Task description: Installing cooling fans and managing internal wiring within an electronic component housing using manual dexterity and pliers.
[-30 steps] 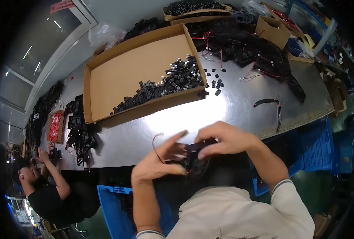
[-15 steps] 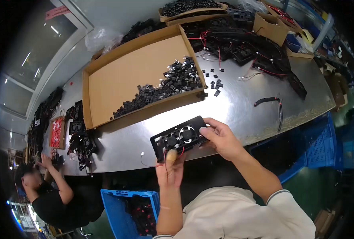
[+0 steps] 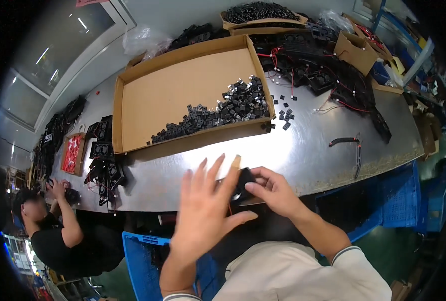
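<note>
My right hand (image 3: pixel 278 193) grips the right end of a black twin-fan housing (image 3: pixel 244 184), thumb on its face and fingers behind. The housing is above the near edge of the metal table. My left hand (image 3: pixel 203 213), somewhat blurred, is spread wide with nothing in it. It covers most of the housing from view, and a yellowish cover is on one fingertip. Whether the left hand touches the housing cannot be seen. Beyond both hands stands a shallow cardboard tray (image 3: pixel 183 144) with a heap of small black square parts (image 3: pixel 233 108) along its front right side.
Pliers (image 3: pixel 343 141) lie on the table at right. Loose black parts (image 3: pixel 286 116) sit beside the tray. Wired fan housings (image 3: pixel 321 78) are piled at back right, more (image 3: pixel 102 150) at left. Blue crates (image 3: pixel 145 266) stand below the table edge. A co-worker (image 3: pixel 57 246) sits at left.
My left hand has let go of the fan housing, opened and moved up and forward in front of it. The right hand still holds the housing, now lower. The view has shifted slightly.
</note>
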### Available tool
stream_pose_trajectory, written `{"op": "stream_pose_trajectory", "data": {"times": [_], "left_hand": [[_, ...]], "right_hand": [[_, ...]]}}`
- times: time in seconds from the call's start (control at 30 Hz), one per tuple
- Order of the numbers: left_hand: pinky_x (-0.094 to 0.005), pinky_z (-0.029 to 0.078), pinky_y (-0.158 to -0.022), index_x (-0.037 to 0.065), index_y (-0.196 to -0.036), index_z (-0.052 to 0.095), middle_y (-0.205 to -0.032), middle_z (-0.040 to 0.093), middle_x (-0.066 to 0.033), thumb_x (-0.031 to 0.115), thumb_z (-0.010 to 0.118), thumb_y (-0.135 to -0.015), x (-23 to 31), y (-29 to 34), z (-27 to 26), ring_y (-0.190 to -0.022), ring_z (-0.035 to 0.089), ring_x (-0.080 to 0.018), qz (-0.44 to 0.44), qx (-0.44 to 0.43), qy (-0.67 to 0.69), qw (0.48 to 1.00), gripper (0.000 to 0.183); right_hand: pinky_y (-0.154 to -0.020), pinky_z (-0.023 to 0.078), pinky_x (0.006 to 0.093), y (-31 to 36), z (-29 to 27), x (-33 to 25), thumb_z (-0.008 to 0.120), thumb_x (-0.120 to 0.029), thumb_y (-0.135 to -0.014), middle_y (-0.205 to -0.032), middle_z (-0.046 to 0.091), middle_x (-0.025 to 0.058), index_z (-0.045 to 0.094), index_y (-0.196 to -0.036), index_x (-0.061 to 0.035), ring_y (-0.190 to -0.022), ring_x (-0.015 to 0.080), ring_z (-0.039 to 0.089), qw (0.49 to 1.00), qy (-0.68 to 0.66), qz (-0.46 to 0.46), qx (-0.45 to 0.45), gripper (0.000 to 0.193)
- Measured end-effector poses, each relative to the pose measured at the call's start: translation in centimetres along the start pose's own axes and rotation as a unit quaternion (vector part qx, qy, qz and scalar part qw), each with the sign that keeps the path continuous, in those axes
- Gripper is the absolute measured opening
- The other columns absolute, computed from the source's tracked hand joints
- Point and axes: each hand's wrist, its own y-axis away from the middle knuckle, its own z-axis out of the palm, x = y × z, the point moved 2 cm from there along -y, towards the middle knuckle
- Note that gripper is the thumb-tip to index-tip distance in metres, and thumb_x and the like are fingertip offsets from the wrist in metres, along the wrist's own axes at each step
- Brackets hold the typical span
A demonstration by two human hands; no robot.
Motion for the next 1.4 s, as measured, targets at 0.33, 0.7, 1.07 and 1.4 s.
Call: {"op": "stream_pose_trajectory", "data": {"times": [0.33,0.7,1.07,1.4], "left_hand": [[-0.0335,0.048,-0.097,0.001,-0.154,0.032,-0.119,0.061,-0.0160,0.027,0.086,-0.075,-1.9,5.1,11.1,-0.110,0.061,-0.0208,-0.139,-0.097,0.623,0.763,0.099],[-0.0284,0.046,-0.098,0.008,-0.159,0.027,-0.124,0.056,-0.0108,0.009,0.067,-0.078,4.8,9.2,16.8,-0.109,0.056,-0.0190,-0.054,-0.383,0.835,0.391,0.090],[-0.0413,0.052,-0.095,0.005,-0.154,0.030,-0.119,0.054,-0.0212,0.024,0.088,-0.071,-1.5,4.4,7.8,-0.107,0.062,-0.0367,-0.173,0.025,0.278,0.945,0.104],[-0.0371,0.049,-0.097,0.000,-0.146,0.039,-0.125,0.057,-0.0151,0.012,0.087,-0.070,-2.5,2.1,9.7,-0.108,0.061,-0.0277,-0.145,0.101,0.516,0.839,0.091]], "right_hand": [[-0.087,0.055,0.0294,-2.4,-4.4,-3.4,0.063,-0.010,-0.097,-0.112,0.070,0.0097,0.061,-0.126,0.0015,-0.099,0.0140,0.067,0.965,0.259,0.036,-0.007,0.031],[-0.084,0.052,0.0454,-22.2,-1.6,-7.4,0.063,-0.011,-0.091,-0.104,0.066,0.0165,0.070,-0.106,-0.0027,-0.098,0.0369,0.065,0.632,0.735,-0.244,-0.012,0.019],[-0.085,0.052,0.0396,-16.8,-1.7,-7.7,0.064,-0.007,-0.090,-0.098,0.068,0.0151,0.066,-0.117,-0.0023,-0.096,0.0311,0.067,0.733,0.569,-0.360,0.095,0.028],[-0.086,0.053,0.0277,0.9,-4.3,-3.4,0.064,0.001,-0.091,-0.104,0.068,0.0074,0.067,-0.115,0.0030,-0.093,0.0144,0.066,0.993,0.050,-0.085,0.059,0.024]]}}
